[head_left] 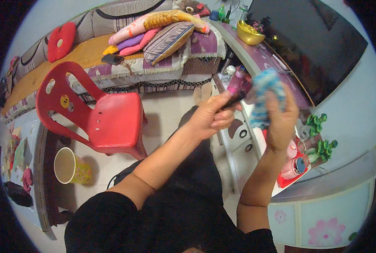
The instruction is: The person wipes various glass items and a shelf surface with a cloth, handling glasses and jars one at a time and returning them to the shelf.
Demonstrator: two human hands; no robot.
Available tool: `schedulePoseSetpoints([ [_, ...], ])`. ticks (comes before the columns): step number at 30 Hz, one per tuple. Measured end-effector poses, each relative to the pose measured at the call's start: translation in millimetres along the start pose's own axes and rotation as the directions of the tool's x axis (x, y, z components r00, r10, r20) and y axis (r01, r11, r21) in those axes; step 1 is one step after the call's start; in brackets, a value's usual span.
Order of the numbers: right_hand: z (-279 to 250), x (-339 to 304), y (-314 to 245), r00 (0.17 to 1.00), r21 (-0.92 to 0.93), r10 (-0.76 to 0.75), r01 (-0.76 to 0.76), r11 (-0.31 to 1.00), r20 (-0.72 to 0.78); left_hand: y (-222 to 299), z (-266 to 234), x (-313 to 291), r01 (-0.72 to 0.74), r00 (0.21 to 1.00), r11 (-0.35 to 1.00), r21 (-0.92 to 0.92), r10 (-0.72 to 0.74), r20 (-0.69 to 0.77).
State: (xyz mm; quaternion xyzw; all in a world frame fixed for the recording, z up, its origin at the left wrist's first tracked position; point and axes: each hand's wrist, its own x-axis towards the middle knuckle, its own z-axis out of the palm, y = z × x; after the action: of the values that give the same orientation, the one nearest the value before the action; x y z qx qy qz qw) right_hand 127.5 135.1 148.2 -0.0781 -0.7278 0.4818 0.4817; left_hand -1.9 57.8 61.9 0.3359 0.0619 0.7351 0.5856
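My left hand (212, 116) is closed round a dark, stick-like handle (235, 98), whose kind I cannot make out. Right at its far end shows a pink, shiny thing (238, 82); whether the two are joined, I cannot tell. Beside them my right hand (284, 122), blurred by motion, grips a crumpled blue and white cloth (261, 101). The cloth hangs between my fingers, just to the right of the dark handle. Both hands are raised in front of the long TV cabinet (235, 162).
A red plastic chair (116, 120) and a yellow-white bin (72, 167) stand on the left. A sofa (107, 21) with cushions lies beyond. On the cabinet are a gold bowl (250, 36), a red tray (283, 182) with a pink cup, and green ornaments (325, 147) before a large TV (314, 46).
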Motion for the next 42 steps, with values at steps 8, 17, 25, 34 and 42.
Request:
schedulePoseSetpoints([
  [8,12.4,0.9,10.4,0.910,0.176,0.340,-0.384,0.906,0.238,-4.5,18.1,-11.2,-0.003,0.996,0.925,0.379,0.038,-0.084],
  [17,-3.9,-21.2,66.1,0.955,0.473,0.270,-0.185,0.861,-0.120,-11.4,28.7,1.3,-0.076,0.966,0.894,0.442,0.176,-0.191],
  [25,19.8,-29.2,42.4,0.984,0.199,-0.061,0.094,0.975,-0.170,-36.4,40.1,1.0,-0.177,0.921,0.232,0.956,0.382,0.078],
  [34,0.1,-23.9,58.0,0.958,0.544,0.244,-0.126,0.830,-0.150,-34.2,31.3,3.9,-0.060,0.971,0.291,0.955,0.239,-0.012],
  [42,-5.6,-11.9,87.7,0.936,0.438,0.316,-0.221,0.871,-0.156,-26.3,7.3,20.9,0.082,0.963,0.725,0.684,0.118,-0.240],
])
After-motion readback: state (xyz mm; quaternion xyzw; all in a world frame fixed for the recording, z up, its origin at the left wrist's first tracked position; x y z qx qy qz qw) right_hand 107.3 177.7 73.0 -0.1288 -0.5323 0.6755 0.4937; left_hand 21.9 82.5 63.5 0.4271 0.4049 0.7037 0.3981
